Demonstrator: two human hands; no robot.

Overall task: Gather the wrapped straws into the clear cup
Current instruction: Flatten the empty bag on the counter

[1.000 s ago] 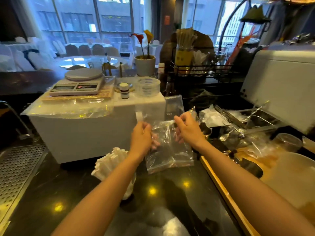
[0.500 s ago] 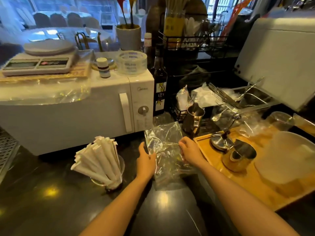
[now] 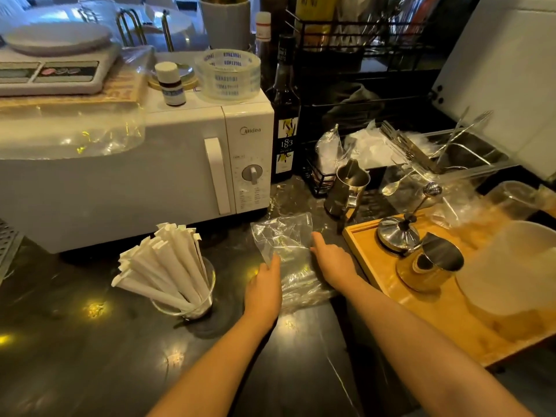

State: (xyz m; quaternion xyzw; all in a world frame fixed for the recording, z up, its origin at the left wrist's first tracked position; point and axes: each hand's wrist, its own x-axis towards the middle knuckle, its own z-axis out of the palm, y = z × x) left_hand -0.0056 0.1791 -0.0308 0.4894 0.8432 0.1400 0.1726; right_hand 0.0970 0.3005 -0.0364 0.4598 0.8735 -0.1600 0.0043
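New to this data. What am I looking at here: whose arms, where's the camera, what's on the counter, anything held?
There is no robot. These are a person's two bare arms, filmed by one wide-angle camera on their head, looking forward and down.

On the dark counter stands a clear cup full of paper-wrapped straws, which fan out to the left. Behind it is a white microwave with a scale, a small bottle and a tape roll on top. To the right is a wooden tray with metal jugs.

The left hand and right hand rest flat on either side of an empty clear plastic bag lying on the counter. Neither hand seems to grip anything.
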